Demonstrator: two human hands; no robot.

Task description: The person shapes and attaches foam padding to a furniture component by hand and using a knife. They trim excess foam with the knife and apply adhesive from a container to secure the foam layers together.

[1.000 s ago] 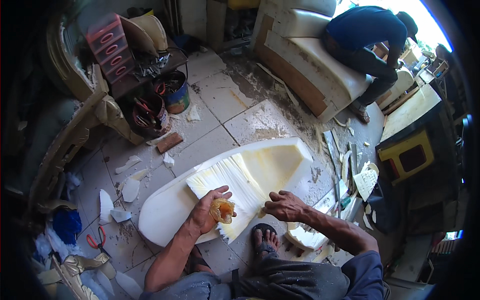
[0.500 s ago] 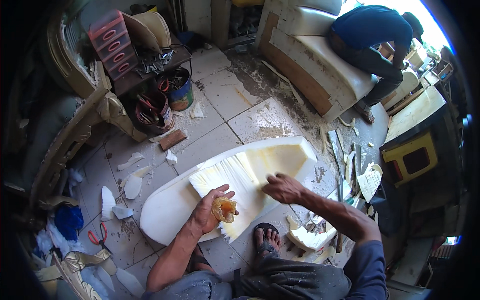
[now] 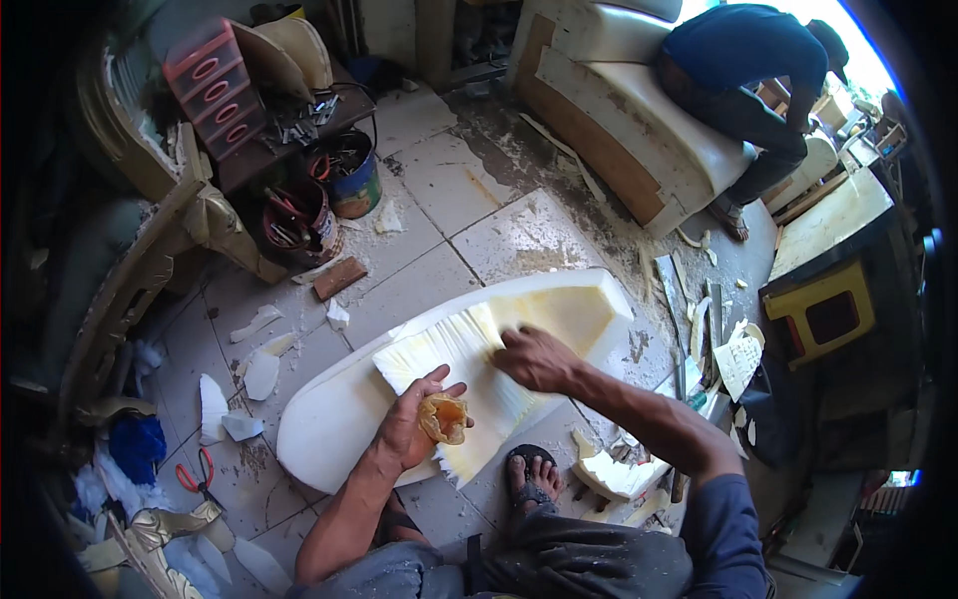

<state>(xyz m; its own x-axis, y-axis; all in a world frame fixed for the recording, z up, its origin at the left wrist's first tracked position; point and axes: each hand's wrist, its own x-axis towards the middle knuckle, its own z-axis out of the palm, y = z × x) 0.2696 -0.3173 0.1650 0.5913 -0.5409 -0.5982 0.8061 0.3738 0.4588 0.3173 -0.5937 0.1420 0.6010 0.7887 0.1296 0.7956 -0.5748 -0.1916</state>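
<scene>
A long white foam cushion (image 3: 329, 424) lies on the floor in front of me, its far right part stained yellowish. Across its middle is a thinner, pleated white foam sheet (image 3: 434, 347) with a ragged near end. My left hand (image 3: 401, 434) is wrapped round a small crusty cup of amber glue (image 3: 444, 419), mouth upward, above the sheet's near part. Close over the sheet's right side is my right hand (image 3: 539, 359), fingers closed and slightly blurred. What it holds, if anything, I cannot make out.
Red-handled scissors (image 3: 196, 471) and foam scraps (image 3: 262, 374) lie at left. Tool buckets (image 3: 354, 180) stand by a low table. A person (image 3: 743, 60) bends beside a cream sofa (image 3: 624, 120) at far right. Foam offcuts (image 3: 619, 475) lie near my sandalled foot (image 3: 534, 474).
My right hand has shifted a little left and up over the pleated sheet. My left hand with the glue cup has hardly moved; the view has tilted slightly.
</scene>
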